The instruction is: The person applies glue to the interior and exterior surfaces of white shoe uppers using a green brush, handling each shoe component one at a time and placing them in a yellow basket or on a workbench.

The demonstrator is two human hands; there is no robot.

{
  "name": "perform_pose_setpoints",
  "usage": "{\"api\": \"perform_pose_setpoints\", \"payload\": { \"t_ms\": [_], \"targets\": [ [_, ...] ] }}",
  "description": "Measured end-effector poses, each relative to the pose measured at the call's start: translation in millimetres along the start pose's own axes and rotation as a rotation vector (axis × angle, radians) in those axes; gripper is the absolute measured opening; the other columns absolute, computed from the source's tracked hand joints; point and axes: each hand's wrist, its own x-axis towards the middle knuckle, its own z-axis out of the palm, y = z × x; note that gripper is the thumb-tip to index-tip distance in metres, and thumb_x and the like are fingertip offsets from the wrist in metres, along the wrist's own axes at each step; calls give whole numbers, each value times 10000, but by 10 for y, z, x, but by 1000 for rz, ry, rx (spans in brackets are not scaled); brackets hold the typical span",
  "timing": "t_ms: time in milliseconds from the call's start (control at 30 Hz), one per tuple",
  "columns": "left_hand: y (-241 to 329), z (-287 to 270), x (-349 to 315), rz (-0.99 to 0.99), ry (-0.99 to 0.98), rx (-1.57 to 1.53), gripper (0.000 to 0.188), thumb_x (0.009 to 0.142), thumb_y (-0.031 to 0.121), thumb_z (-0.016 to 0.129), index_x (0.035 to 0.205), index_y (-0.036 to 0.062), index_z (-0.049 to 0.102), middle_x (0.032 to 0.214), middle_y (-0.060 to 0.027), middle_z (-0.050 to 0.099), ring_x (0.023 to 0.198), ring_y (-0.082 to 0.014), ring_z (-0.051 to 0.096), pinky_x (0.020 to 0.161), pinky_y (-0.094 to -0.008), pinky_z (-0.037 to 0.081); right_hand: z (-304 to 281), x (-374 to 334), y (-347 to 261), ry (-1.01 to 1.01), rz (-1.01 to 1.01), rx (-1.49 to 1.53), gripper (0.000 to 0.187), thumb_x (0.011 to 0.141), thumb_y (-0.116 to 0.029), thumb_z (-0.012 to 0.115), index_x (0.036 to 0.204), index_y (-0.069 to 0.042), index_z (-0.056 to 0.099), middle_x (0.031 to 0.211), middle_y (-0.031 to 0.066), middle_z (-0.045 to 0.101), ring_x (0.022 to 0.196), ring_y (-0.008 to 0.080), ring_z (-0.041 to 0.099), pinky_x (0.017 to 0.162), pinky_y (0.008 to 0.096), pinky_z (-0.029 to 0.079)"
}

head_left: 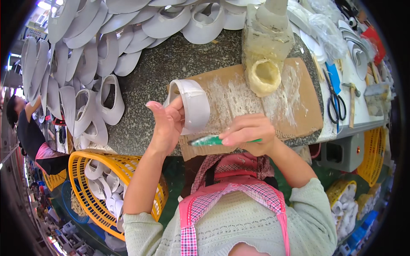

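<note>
A pale grey-white shoe upper (pixel 197 106) hangs on my left hand (pixel 164 123), whose fingers reach inside its opening while the thumb sticks out to the side. My right hand (pixel 252 134) pinches a slim green brush (pixel 207 141), its left end smeared whitish and lying just below the upper, apart from it. Under both is a piece of cardboard (pixel 226 96) streaked with dried white residue. Beyond my right hand stands a crusted glue container (pixel 265 49) with a round, yellowish mouth facing me.
Many similar uppers (pixel 166 21) crowd the table's far and left sides. Below left is a yellow basket (pixel 79 181) holding more. Scissors (pixel 336 104) and a hammer (pixel 352 102) lie at the right. Another person (pixel 30 132) works at far left.
</note>
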Motion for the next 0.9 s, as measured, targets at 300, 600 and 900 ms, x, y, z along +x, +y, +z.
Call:
{"api": "perform_pose_setpoints", "payload": {
  "t_ms": [300,600,900],
  "targets": [
    [86,-72,171,-99,-132,-203,1135,576,845,60,1249,-27,334,1148,-144,495,1055,-241,479,895,-383,369,-116,63,131,-212,-91,-153,158,667,-20,635,820,-56,642,720,66,621,617,195,588,526,266,450],
    [-4,42,331,-7,-20,410,484,863,458,388,1020,20,523,944,-103,576,863,-204,556,709,-325,447,-142,-246,-16,20,254,-84,134,687,23,611,813,-18,627,720,100,619,608,189,588,528,264,439],
    [-110,-629,-203,390,513,1445,242,818,237,486,715,20,521,690,-118,543,630,-248,547,577,-346,419,-63,-347,-263,161,282,-218,162,688,33,603,847,2,614,706,111,606,581,192,576,508,259,429]
  ]
}}
